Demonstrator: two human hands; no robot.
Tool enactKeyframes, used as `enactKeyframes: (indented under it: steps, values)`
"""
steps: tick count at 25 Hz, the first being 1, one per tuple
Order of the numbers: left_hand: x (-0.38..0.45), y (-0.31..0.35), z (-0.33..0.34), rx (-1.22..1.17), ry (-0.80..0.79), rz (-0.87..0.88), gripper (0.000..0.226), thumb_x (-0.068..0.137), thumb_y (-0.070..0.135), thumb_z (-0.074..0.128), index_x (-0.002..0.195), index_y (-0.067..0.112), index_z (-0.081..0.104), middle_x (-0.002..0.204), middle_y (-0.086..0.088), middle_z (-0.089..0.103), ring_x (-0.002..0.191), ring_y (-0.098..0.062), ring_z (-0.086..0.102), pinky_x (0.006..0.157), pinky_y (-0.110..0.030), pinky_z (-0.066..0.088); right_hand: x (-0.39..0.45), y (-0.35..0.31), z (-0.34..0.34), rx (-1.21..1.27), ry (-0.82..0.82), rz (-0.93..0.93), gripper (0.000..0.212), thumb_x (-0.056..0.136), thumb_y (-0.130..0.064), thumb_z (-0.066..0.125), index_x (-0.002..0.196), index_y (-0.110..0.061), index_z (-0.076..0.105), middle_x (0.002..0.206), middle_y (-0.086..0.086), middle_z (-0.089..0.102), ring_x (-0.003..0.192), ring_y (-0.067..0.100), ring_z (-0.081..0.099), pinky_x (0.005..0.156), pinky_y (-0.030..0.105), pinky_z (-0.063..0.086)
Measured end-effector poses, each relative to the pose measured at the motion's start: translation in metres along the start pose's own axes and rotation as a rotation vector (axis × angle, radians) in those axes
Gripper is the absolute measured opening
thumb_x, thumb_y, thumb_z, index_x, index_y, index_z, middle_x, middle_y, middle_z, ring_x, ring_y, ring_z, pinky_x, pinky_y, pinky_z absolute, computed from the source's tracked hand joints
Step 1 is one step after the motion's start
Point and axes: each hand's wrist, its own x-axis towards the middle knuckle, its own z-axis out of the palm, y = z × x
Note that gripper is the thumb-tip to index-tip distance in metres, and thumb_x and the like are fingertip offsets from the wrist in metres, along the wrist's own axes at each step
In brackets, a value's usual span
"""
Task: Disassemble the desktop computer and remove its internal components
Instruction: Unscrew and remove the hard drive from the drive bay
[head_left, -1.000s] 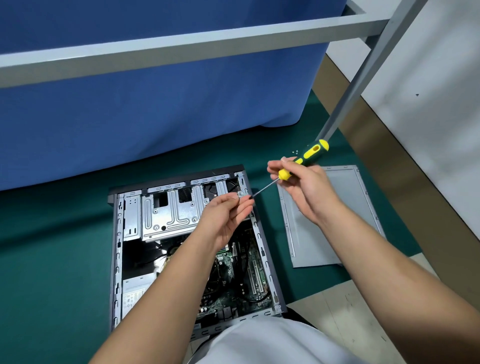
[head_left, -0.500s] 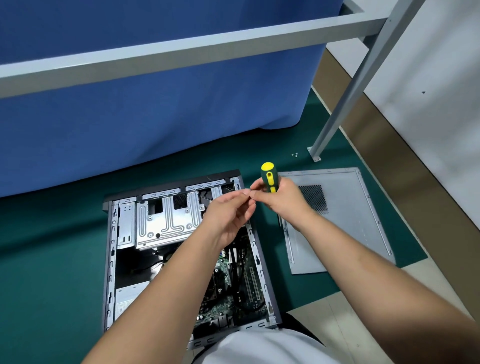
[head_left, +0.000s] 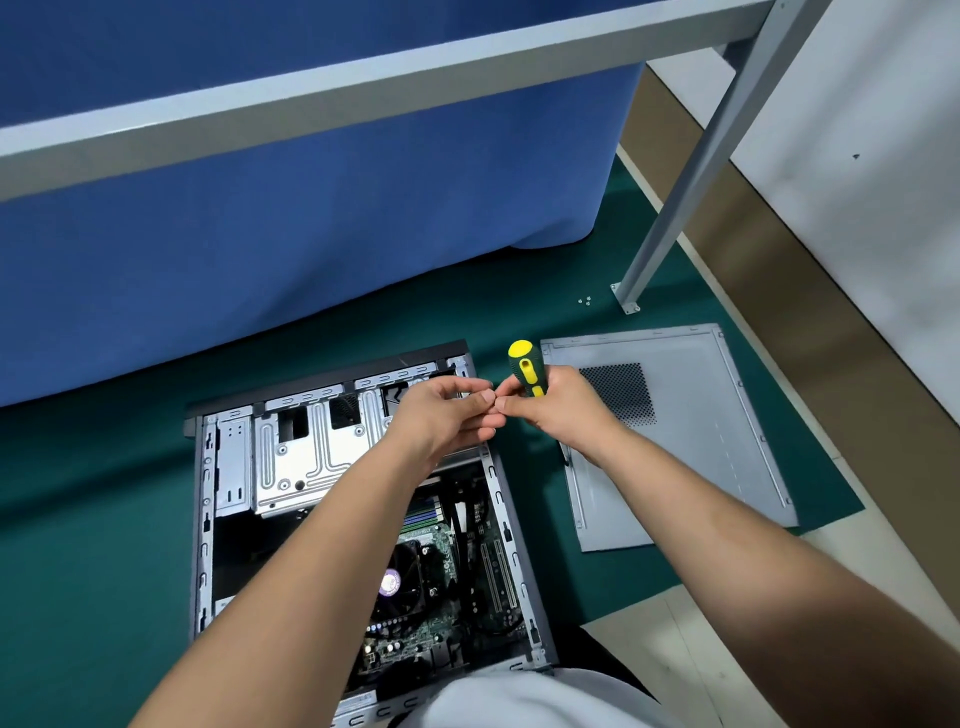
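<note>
Centrally, the desktop computer (head_left: 358, 519) lies on its side on the green mat (head_left: 93, 519), open face up, with its side panel (head_left: 691, 457) lying flat on the mat just to the right. Inside, a silver stamped-metal drive cage (head_left: 306, 447) occupies the far end, and a green motherboard (head_left: 441, 587) with a black cooler fan (head_left: 405, 577) fills the near end. The forearms cover part of the interior, and the chassis lower edge is cut off by a white garment (head_left: 519, 701). The right hand (head_left: 561, 410) grips the yellow-and-black screwdriver (head_left: 527, 369) upright; its shaft is hidden. The left hand (head_left: 441, 415) has curled fingers whose tips meet the right thumb; whether they pinch anything cannot be determined. Small screws (head_left: 585, 300) lie near the grey metal frame leg (head_left: 691, 171). A blue cloth (head_left: 311, 234) hangs behind.
</note>
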Motion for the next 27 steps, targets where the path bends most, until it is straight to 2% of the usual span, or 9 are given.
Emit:
enactKeyframes:
  steps: [5,7,9,12,15,17,20,23,27]
  values:
    - [0.009,0.006,0.009,0.055,0.005,0.043,0.011,0.103,0.008,0.058,0.111,0.003,0.064,0.088,-0.016,0.076,0.072,-0.022,0.074,0.073,-0.034,0.062,0.013,0.004,-0.002,-0.041,0.019,0.014,0.013,0.076,-0.033,0.080,0.083,-0.024,0.073,0.065,-0.013,0.065,0.057,0.003,0.054,0.063,0.026,0.044]
    - [0.014,0.012,0.010,0.183,0.009,0.118,0.010,0.104,0.009,0.055,0.109,0.007,0.064,0.088,-0.012,0.076,0.069,-0.017,0.073,0.071,-0.035,0.062,0.022,0.006,-0.004,-0.067,0.063,0.022,0.018,0.074,-0.036,0.073,0.084,-0.021,0.071,0.067,-0.009,0.065,0.060,0.006,0.055,0.063,0.026,0.044]
    - [0.031,0.020,0.005,0.544,0.089,0.353,0.013,0.102,0.013,0.057,0.109,0.013,0.068,0.094,-0.002,0.076,0.078,-0.013,0.071,0.076,-0.032,0.058,0.040,0.014,-0.015,-0.055,0.156,0.066,0.023,0.074,-0.035,0.067,0.086,-0.015,0.068,0.072,0.000,0.065,0.063,0.015,0.054,0.065,0.030,0.044]
    - [0.062,0.031,-0.010,1.201,0.250,0.676,0.024,0.098,0.034,0.059,0.119,0.029,0.069,0.113,0.011,0.072,0.117,-0.019,0.057,0.098,-0.036,0.044,0.080,0.035,-0.045,0.019,0.281,0.195,0.008,0.079,-0.024,0.068,0.078,-0.018,0.062,0.076,0.005,0.070,0.056,0.019,0.049,0.057,0.028,0.039]
    - [0.091,0.027,-0.028,1.516,0.267,0.547,0.048,0.098,0.064,0.041,0.138,0.041,0.054,0.147,0.014,0.054,0.143,-0.019,0.037,0.110,-0.044,0.029,0.125,0.063,-0.078,0.056,0.370,0.323,0.008,0.081,-0.017,0.067,0.078,-0.021,0.060,0.072,0.004,0.067,0.046,0.015,0.042,0.045,0.023,0.032]
    - [0.104,0.014,-0.039,1.586,0.273,0.512,0.055,0.097,0.073,0.026,0.136,0.043,0.050,0.144,0.013,0.056,0.143,-0.018,0.039,0.109,-0.046,0.030,0.154,0.082,-0.095,0.106,0.441,0.418,0.010,0.082,-0.014,0.068,0.084,-0.018,0.059,0.069,0.005,0.059,0.043,0.015,0.037,0.041,0.021,0.028]
    - [0.112,-0.001,-0.045,1.554,0.402,0.672,0.050,0.098,0.070,0.023,0.121,0.040,0.056,0.128,0.015,0.065,0.135,-0.017,0.049,0.101,-0.045,0.037,0.198,0.101,-0.110,0.081,0.531,0.462,0.015,0.080,-0.018,0.072,0.088,-0.018,0.059,0.074,0.008,0.059,0.051,0.020,0.046,0.050,0.030,0.039]
    - [0.115,-0.010,-0.044,1.544,0.491,0.802,0.045,0.099,0.064,0.029,0.115,0.036,0.060,0.120,0.015,0.068,0.126,-0.017,0.057,0.095,-0.042,0.040,0.232,0.107,-0.113,-0.099,0.593,0.404,0.021,0.084,-0.027,0.071,0.103,-0.019,0.068,0.094,0.010,0.067,0.079,0.029,0.062,0.071,0.038,0.055]
    - [0.116,-0.013,-0.045,1.526,0.527,0.854,0.041,0.100,0.061,0.032,0.110,0.035,0.062,0.114,0.016,0.069,0.111,-0.015,0.063,0.089,-0.039,0.040,0.255,0.104,-0.107,-0.433,0.586,0.320,0.013,0.092,-0.034,0.064,0.095,-0.021,0.064,0.092,0.008,0.064,0.096,0.033,0.063,0.077,0.031,0.047]
